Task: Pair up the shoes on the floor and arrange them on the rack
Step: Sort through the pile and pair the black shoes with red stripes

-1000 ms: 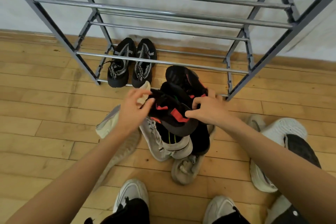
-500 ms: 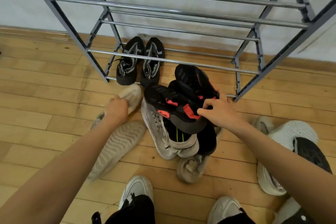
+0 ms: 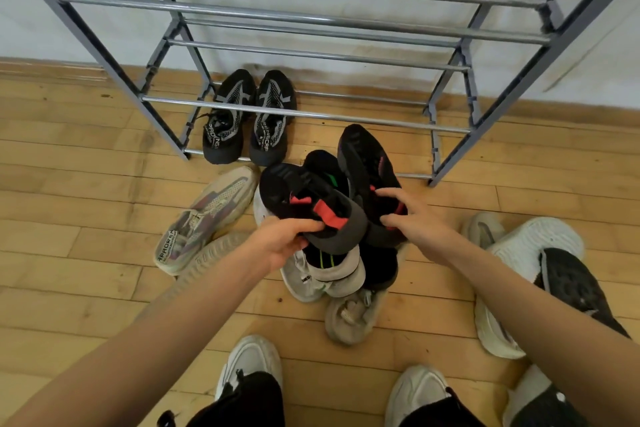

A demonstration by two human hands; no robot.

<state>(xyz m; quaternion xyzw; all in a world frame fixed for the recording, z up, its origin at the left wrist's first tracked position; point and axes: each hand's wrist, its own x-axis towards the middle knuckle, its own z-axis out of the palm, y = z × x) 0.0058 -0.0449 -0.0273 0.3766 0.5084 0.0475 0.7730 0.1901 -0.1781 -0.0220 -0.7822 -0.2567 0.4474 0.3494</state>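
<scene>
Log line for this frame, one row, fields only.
left hand: grips black-red shoe | right hand: on second black-red shoe | rack: one black pair

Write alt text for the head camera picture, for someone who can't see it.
Two bare hands, the left hand and right hand, each grip a black shoe with red accents atop a pile of sneakers on a wooden floor. Behind stands a metal shoe rack holding one black pair on its bottom tier.
</scene>
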